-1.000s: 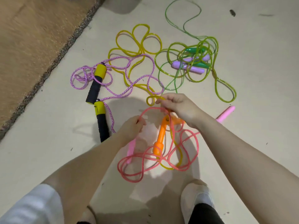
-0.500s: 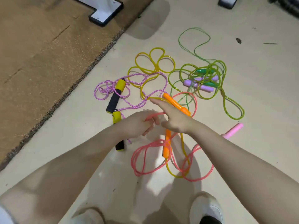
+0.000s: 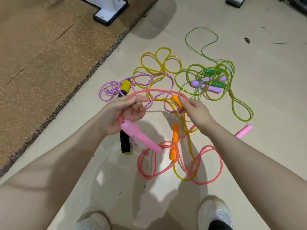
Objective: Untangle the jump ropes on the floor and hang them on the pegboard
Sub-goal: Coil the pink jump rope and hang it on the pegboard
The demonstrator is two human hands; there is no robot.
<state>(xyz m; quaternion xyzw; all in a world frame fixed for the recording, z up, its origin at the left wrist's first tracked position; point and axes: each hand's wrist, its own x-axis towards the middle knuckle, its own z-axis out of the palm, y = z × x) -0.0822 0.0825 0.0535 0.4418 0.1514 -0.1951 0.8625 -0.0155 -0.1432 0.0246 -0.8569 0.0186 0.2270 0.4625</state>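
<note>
The pink rope (image 3: 159,92) is up in your hands, in the middle of the head view. Your left hand (image 3: 123,113) pinches it, with the pink handle (image 3: 139,136) hanging toward 5 o'clock. Your right hand (image 3: 194,110) pinches it too, beside an orange handle (image 3: 176,99). The loops at 6 o'clock cross the yellow rope (image 3: 191,146). Pull hard and they may knot tighter.

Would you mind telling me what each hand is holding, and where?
Both hold the pink jump rope: left hand near its dangling handle, right hand farther along.
</note>
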